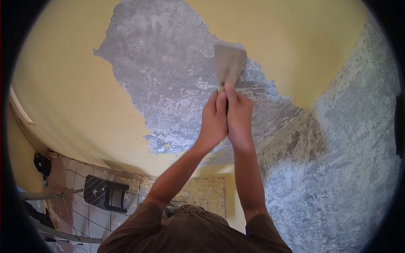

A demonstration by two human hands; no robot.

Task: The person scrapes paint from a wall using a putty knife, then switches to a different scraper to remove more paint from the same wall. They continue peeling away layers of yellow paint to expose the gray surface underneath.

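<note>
Both hands are wrapped round the handle of one scraper (229, 63), whose wide metal blade points up the wall. My left hand (213, 120) closes on the handle from the left, my right hand (240, 116) from the right with its thumb along the neck. The blade's edge lies at the border between yellow paint (270, 29) and a bare grey patch (164, 63) of wall. Most of the handle is hidden inside my fingers. Rough whitish streaks mark the lower part of the patch.
On the right, an adjoining wall (337, 181) is stripped to mottled grey. Below left, a black step stool (105, 194) stands on the tiled floor (78, 185), with a black bag (42, 164) by the wall. Yellowish flakes (202, 194) cover a surface below me. Metal rails (69, 236) cross the lower left.
</note>
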